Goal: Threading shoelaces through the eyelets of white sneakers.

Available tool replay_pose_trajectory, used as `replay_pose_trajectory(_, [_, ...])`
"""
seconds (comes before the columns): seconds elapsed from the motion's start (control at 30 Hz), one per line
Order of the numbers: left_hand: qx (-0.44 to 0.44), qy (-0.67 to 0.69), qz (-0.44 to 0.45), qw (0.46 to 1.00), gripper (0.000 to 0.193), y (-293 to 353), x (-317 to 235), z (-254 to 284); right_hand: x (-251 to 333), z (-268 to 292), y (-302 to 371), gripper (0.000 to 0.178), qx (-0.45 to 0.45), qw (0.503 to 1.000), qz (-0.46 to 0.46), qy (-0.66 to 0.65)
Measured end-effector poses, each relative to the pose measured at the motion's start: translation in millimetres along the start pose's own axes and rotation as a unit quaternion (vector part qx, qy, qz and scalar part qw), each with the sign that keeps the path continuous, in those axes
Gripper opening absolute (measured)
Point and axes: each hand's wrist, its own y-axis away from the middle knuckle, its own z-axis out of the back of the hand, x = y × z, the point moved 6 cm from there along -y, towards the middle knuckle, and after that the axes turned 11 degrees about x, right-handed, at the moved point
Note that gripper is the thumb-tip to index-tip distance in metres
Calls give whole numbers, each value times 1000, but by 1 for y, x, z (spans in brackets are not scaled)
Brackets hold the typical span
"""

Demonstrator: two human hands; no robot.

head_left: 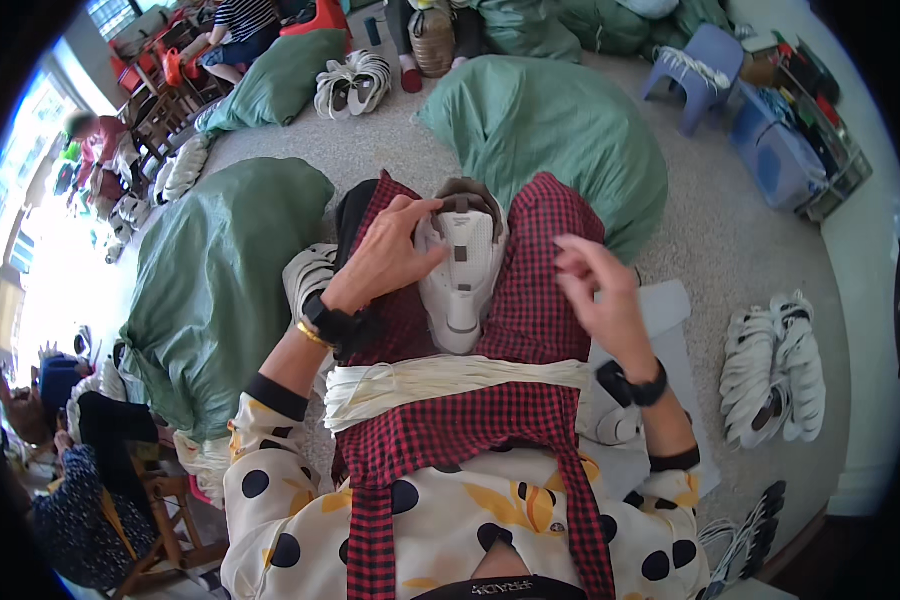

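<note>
A white shoe (460,262) with a brownish lining at its far end lies between my knees, on a red-and-black checked apron (555,235). My left hand (395,250) is on the shoe's left side, its index finger at the far edge and its thumb on the near part. Over my right knee my right hand (605,300) is raised, apart from the shoe. Its fingers are loosely bent and apart, and nothing shows in them. Across my lap runs a thick bundle of cream laces (450,388).
Large green sacks (230,280) stand left and ahead (550,140). Bundled white shoes (770,370) lie on the floor at right, others (355,85) farther off. A blue plastic stool (695,75) and a blue bin (775,150) are far right. Other people sit at left.
</note>
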Motion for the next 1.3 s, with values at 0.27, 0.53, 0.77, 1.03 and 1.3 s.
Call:
replay_pose_trajectory(0.27, [-25, 27, -8, 999, 55, -15, 22, 2, -2, -66, -121, 47, 145, 982, 58, 108])
replay_pose_trajectory(0.53, [-17, 23, 5, 1000, 48, -25, 27, 1, -14, -71, -135, 34, 186, 982, 1, 39])
replay_pose_trajectory(0.77, [-19, -71, 0, 997, 59, -25, 18, -13, 0, -61, -125, 29, 144, 961, 147, 185])
replay_pose_trajectory(1.03, [-42, -149, -23, 988, 50, -41, 14, -16, 21, -65, -136, 30, 113, 971, 119, 171])
replay_pose_trajectory(1.3, [-22, 180, -39, 983, 36, -15, 31, 6, -7, -55, -119, 33, 230, 969, -77, -49])
